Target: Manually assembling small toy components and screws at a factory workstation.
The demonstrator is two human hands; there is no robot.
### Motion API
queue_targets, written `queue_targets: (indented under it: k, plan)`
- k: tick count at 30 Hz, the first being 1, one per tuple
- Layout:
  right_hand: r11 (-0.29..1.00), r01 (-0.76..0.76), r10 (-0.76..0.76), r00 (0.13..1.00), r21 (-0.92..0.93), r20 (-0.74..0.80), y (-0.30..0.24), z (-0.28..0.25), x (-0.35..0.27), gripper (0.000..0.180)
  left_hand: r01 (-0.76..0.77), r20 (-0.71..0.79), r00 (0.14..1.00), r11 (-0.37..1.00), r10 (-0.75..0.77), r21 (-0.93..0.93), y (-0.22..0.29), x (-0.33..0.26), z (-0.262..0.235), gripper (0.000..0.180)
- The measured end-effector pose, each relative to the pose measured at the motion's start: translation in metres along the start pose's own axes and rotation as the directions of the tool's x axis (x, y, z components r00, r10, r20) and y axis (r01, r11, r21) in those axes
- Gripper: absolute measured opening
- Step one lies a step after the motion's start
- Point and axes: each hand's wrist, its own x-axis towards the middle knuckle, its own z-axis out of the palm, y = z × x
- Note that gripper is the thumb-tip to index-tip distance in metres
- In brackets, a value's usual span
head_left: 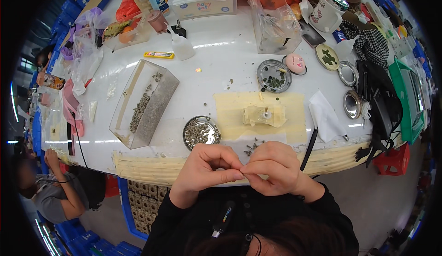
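Pieces (pixel 198 132) in metal dish (pixel 184 134), tiny, greyish, just beyond left hand (pixel 202 167).

From the fingers (pixel 235 176), a lane ran toward 12 o'clock between the dish (pixel 214 132) at 11 and the block (pixel 251 117) at 1; the box (pixel 168 90) blocked 10.

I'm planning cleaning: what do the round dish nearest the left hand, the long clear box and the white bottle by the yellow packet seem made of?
Round dish: probably polished metal; it shows bright, mirrorlike glints.
Long clear box: likely glossy rigid plastic; transparent walls, straight edges.
White bottle: probably plastic, softly sheened; it looks slightly translucent.
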Motion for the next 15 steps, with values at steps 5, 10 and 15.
queue_targets:
  k: [5,10,15]
  plan:
    - [0.999,0.013,-0.013,1.000,-0.031,-0.001,0.0010,0.0004,-0.0013,0.023,-0.006,0.001,1.000,1.000,0.006,-0.013,-0.0025,0.0003,-0.0035,0.012]
    - [0.998,0.041,-0.043,0.998,-0.043,-0.048,0.0013,0.0024,-0.0008,0.025,0.010,0.009,1.000,0.999,-0.010,-0.049,-0.0044,0.0021,-0.0027,0.011]
    - [0.996,0.056,-0.059,0.997,-0.066,-0.049,0.0021,0.0030,-0.0015,0.026,-0.042,-0.018,0.999,0.998,0.041,-0.051,-0.0090,0.0011,-0.0035,0.011]
